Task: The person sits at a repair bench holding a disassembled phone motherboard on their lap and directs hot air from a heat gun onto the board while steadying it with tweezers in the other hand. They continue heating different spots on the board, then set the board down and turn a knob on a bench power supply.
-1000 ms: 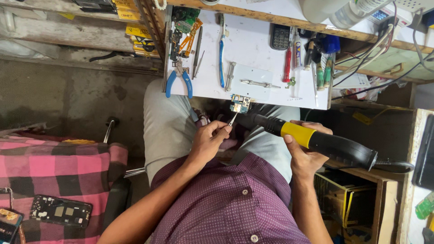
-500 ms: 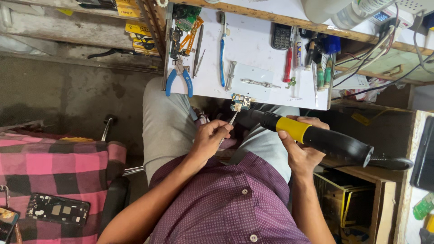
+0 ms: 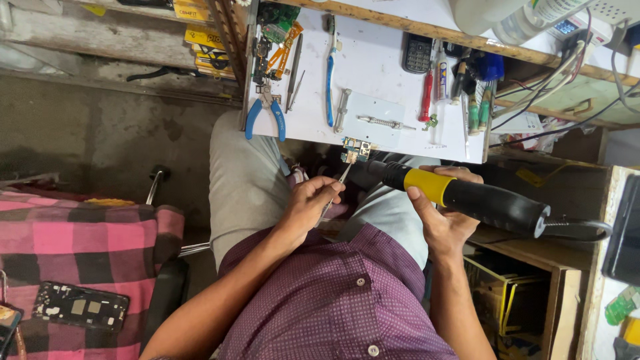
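The small green and gold circuit board (image 3: 355,149) sits at the near edge of my white desk (image 3: 373,80), my left hand (image 3: 308,204) pinching thin metal tweezers (image 3: 335,189) on it and my right hand (image 3: 445,220) gripping the black and yellow hot-air tool (image 3: 467,199), so I think the work is only partway done.

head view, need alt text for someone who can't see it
Seen from above, a seated person in a purple shirt works on a small circuit board at the edge of a white workbench: the left hand holds tweezers to it, and the right hand aims a black-and-yellow hot-air tool. Blue pliers, a toothbrush and screwdrivers lie on the bench.
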A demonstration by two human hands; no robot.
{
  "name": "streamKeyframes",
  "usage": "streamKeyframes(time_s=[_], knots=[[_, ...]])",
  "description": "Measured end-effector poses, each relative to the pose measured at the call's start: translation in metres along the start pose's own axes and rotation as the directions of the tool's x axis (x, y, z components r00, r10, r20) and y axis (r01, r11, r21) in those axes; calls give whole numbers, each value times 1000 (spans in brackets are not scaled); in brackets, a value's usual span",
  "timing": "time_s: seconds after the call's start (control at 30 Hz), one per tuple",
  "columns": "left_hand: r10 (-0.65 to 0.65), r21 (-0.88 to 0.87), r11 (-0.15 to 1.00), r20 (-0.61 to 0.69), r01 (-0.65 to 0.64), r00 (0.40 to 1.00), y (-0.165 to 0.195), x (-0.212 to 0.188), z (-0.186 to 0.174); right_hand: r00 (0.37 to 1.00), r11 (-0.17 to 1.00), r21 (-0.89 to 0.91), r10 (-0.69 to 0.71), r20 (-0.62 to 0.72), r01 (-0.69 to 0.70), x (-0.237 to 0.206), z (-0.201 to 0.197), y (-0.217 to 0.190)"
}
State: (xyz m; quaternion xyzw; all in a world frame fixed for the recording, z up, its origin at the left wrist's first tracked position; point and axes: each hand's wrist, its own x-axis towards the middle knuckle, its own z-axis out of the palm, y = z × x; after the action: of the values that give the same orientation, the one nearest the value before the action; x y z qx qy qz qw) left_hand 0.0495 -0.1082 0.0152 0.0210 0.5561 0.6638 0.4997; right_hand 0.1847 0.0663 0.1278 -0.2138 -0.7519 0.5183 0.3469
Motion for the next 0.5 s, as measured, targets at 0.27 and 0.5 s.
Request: streamKeyframes(time_s=[0.27, 0.5], knots=[[56, -33, 998, 39, -55, 998, -4, 2, -1, 1000, 1000, -1, 16, 1, -16, 5, 2, -4], [71, -87, 994, 63, -65, 996, -5, 2, 0, 1000, 999, 44, 16, 22, -17, 9, 1, -3]])
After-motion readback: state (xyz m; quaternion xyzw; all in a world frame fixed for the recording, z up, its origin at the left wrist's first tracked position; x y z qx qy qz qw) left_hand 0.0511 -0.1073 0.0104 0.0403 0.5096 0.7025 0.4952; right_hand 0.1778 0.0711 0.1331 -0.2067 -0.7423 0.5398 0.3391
